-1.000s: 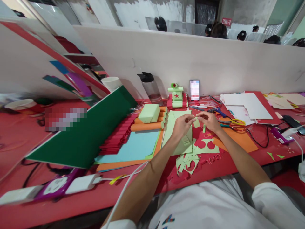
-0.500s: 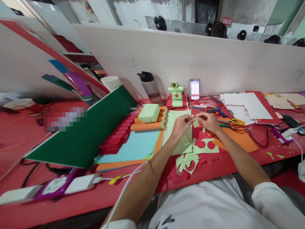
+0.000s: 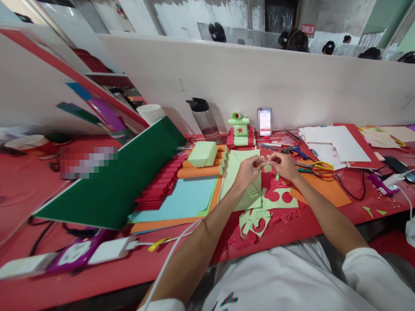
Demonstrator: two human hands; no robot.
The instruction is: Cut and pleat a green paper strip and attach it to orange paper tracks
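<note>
Both hands meet above the light green paper sheets. My left hand is closed in a pinch, thumb and forefinger pressed together. Facing it, my right hand pinches too, its fingertips almost touching the left ones. Between them is a small strip of light green paper, mostly covered by the fingers. Just below the fingertips shows a light green paper square. A short green paper roll lies under my right hand. Paper offcuts with round holes are nearer my body. Behind the hands stands a green and red paper tank model.
Left of the hands are a light green paper box, orange paper rolls and red folded strips. Scissors lie to the right on orange paper. A bottle and a phone stand along the partition.
The hands stay in the same place, still pinching. The fingers have shifted very slightly, and the green square below them looks a little turned. Nothing else has moved.
</note>
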